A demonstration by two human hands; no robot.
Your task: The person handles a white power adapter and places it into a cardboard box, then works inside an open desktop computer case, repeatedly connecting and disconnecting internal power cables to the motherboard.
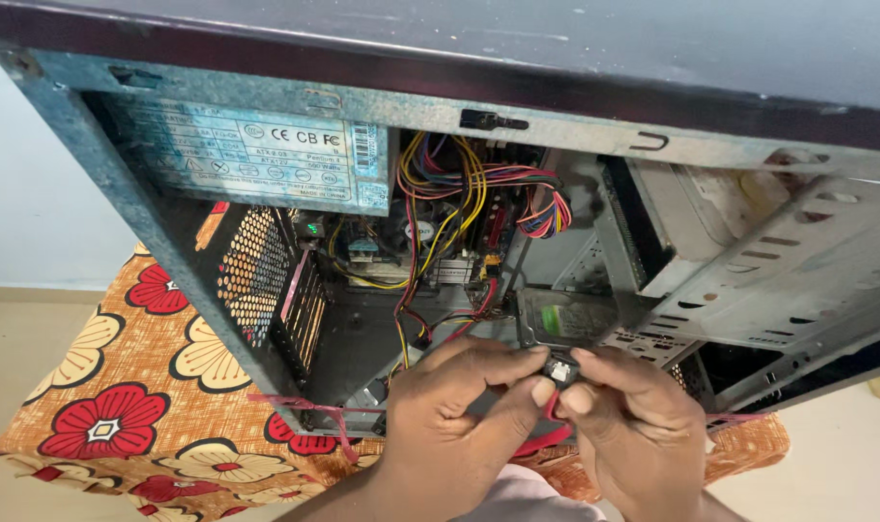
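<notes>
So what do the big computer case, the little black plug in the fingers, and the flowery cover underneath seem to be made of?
Computer case: looks like bare sheet metal, dull grey, speckled and worn, with punched holes.
Black plug, pinched by left hand and right hand: probably moulded plastic, slightly glossy.
Flowery cover: woven cloth, judging by its soft folds and printed pattern.

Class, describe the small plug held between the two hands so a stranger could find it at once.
Start at the open computer case on the flowered cloth. Below its drive, both hands meet. The small black plug is pinched there, the only one on a flat red cable.
</notes>
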